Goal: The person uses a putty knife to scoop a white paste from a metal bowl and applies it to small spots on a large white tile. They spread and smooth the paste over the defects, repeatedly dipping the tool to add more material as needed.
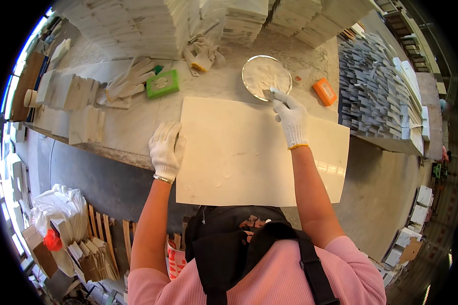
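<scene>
A large cream-white stone slab lies flat before me, its near edge overhanging the bench. My left hand, in a white knitted glove, rests at the slab's left edge with fingers stretched out and nothing in them. Beyond the slab's far edge sits a round dish holding white paste. My right hand, also gloved, grips a small putty knife. Its blade is at the dish's near rim; the fingers partly hide the handle. A few pale smears or chips show on the slab.
A green box and loose gloves lie left of the dish, an orange box right of it. Stacked stone tiles line the back. Many grey strips are piled at right. Cut blocks stand at left.
</scene>
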The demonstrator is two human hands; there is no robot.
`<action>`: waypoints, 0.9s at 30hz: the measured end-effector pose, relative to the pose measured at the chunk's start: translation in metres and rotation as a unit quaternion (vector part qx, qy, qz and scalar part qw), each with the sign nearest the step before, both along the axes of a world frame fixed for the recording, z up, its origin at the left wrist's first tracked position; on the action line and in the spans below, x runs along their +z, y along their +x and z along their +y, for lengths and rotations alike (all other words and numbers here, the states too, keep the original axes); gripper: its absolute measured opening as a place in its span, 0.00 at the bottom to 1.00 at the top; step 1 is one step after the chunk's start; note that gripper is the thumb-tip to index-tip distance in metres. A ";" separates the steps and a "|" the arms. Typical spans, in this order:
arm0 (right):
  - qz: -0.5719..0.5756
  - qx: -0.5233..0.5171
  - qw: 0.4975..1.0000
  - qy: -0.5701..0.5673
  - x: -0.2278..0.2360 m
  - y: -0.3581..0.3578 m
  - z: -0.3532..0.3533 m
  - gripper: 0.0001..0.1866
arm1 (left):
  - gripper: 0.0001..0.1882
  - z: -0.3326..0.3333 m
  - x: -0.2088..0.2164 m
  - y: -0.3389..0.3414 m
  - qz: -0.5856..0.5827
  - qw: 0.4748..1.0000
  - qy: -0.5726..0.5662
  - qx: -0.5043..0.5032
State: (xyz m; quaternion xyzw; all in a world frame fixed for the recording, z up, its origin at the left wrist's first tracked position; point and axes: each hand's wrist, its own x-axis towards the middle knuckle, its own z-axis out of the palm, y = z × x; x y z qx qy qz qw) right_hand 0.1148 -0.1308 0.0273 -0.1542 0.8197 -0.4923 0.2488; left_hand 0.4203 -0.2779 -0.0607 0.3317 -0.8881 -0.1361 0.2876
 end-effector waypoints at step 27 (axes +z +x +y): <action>-0.082 0.118 0.988 -0.047 0.022 0.046 0.024 0.18 | 0.17 0.001 -0.006 0.000 0.012 1.000 0.007 0.014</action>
